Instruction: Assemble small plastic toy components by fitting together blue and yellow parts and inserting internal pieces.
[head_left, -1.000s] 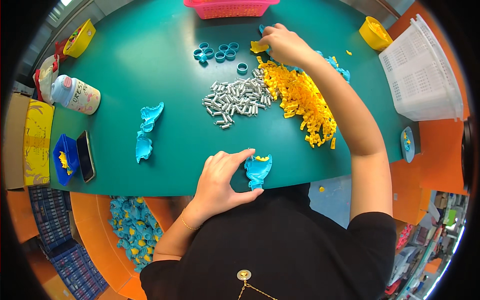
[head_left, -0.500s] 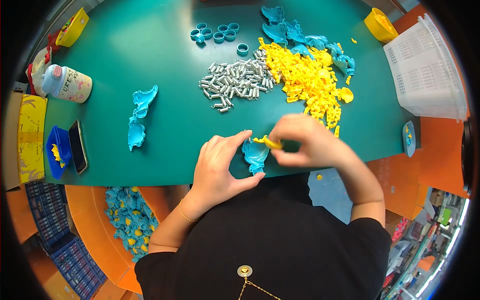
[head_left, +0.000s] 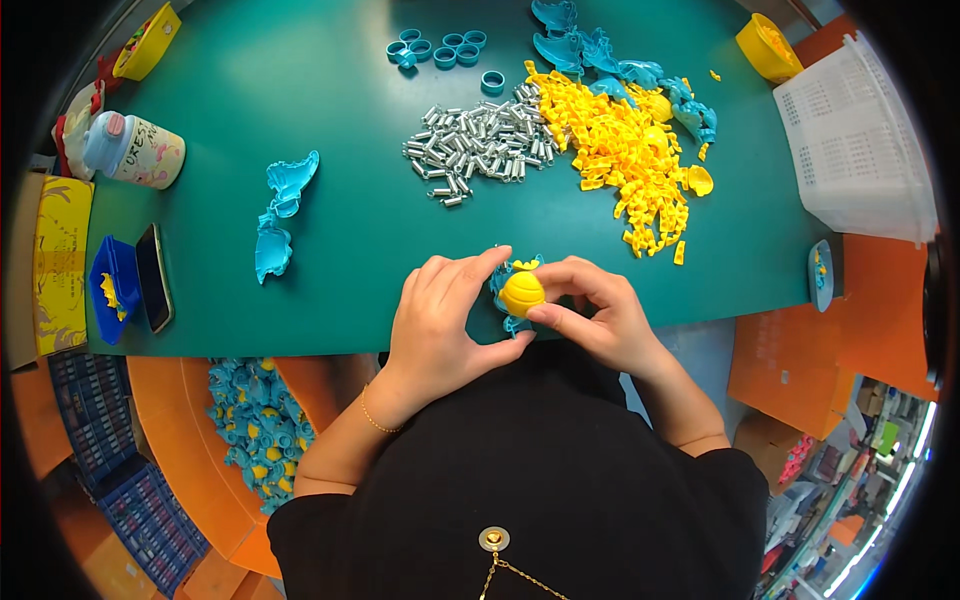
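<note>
At the table's near edge my left hand (head_left: 440, 315) is closed on a blue plastic shell piece (head_left: 514, 325), thumb below and forefinger above. My right hand (head_left: 600, 310) pinches a rounded yellow plastic piece (head_left: 522, 294) with ridged lines, held against that shell and hiding most of it. A smaller yellow bit (head_left: 526, 265) shows at the shell's upper end. Beyond the hands lie a heap of metal springs (head_left: 480, 148) and a larger pile of small yellow parts (head_left: 625, 155). Two more blue shell pieces (head_left: 272, 250) rest to the left.
Blue rings (head_left: 467, 54) and more blue shells (head_left: 595, 50) lie at the back of the green table (head_left: 340, 120). A phone (head_left: 154, 278), blue tray (head_left: 118, 262) and bottle (head_left: 135, 148) stand left, a white basket (head_left: 850, 140) right. Below, a box (head_left: 165, 430) holds blue-yellow pieces (head_left: 258, 430).
My right hand has brought the rounded yellow piece over the blue shell, its ridged face now showing. The left hand keeps its hold on the shell. The whole view has shifted slightly.
</note>
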